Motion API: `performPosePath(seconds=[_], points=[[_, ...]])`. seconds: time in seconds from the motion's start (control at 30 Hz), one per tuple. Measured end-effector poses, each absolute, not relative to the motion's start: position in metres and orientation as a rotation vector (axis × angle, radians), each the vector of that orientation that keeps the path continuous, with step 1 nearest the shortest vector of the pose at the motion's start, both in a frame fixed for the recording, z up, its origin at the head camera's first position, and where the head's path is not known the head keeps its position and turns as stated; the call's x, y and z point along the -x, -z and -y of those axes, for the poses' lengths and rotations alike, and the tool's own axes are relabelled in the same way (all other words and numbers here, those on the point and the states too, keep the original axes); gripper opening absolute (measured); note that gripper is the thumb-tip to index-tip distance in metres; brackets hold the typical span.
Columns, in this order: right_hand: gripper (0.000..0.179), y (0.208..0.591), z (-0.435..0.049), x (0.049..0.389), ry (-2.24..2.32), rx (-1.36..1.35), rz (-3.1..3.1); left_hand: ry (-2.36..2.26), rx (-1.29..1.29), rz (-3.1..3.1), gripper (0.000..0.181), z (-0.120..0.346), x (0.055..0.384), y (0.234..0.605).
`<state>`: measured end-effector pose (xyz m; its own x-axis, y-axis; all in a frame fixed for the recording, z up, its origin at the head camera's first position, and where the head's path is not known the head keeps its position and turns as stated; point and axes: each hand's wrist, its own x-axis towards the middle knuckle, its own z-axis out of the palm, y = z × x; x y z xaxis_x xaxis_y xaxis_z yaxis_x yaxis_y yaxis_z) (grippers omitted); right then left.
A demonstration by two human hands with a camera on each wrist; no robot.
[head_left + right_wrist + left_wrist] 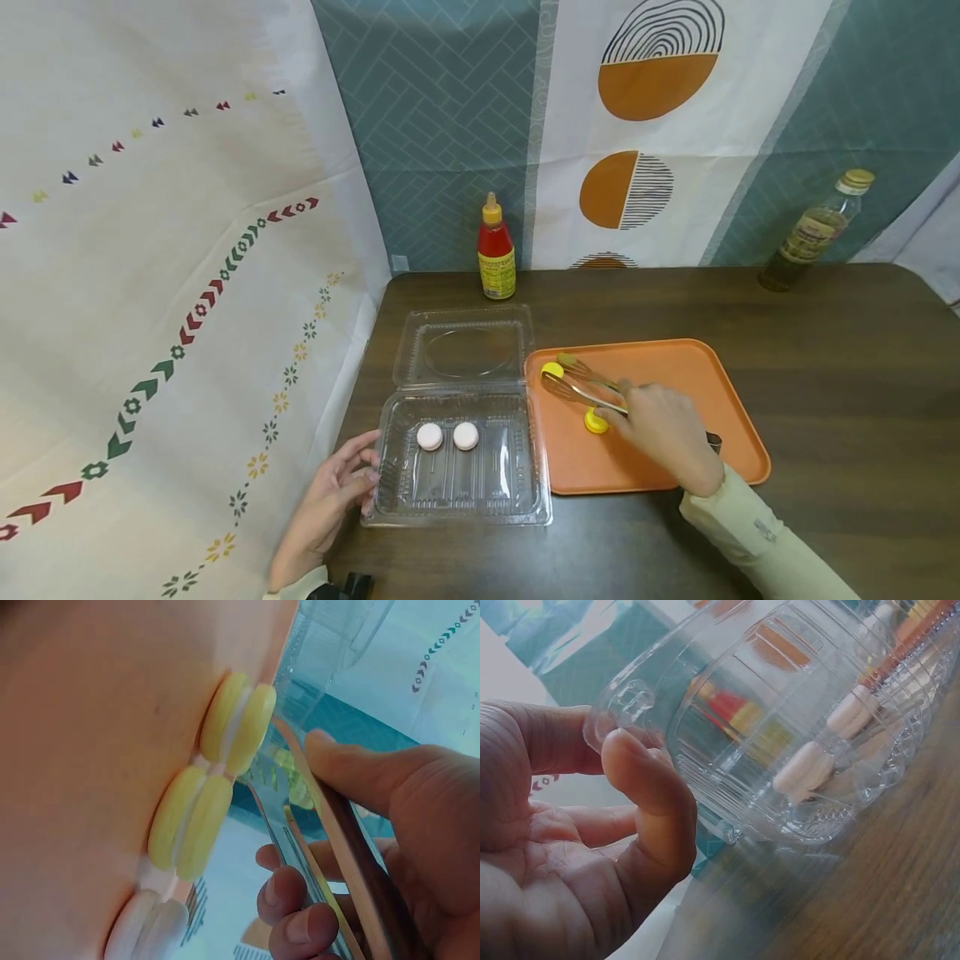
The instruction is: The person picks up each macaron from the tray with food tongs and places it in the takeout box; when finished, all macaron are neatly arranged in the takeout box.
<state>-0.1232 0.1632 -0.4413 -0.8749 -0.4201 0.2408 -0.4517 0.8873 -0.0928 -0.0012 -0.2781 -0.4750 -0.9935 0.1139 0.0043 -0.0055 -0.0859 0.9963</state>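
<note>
A clear plastic clamshell container [450, 500] lies with its lid folded back, holding two pale macarons [466, 436]. My left hand [333, 492] pinches its left rim between thumb [649, 787] and fingers. My right hand [663, 429] holds metal tongs [585, 394] over the orange tray [660, 362]. The tongs' spread tips are beside a yellow macaron [552, 371] at the tray's left end. A second yellow macaron [596, 421] sits nearer the hand. In the right wrist view, both yellow macarons [238, 724] and a pale macaron [146, 930] stand in a row, the tongs [322, 817] alongside them.
Behind the container's lid [465, 346] stands a red sauce bottle [497, 254] with a yellow cap. A glass oil bottle [813, 233] is at the back right of the dark wooden table [847, 400]. Patterned cloths hang behind and to the left.
</note>
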Motion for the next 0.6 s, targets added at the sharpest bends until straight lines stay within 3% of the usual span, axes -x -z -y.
performPosePath(seconds=[0.6], points=[[0.042,0.4471,-0.1527,0.1212,-0.240,-0.727,2.807,-2.240,-0.125,-2.072,0.059,0.2791,0.0001,0.4752]])
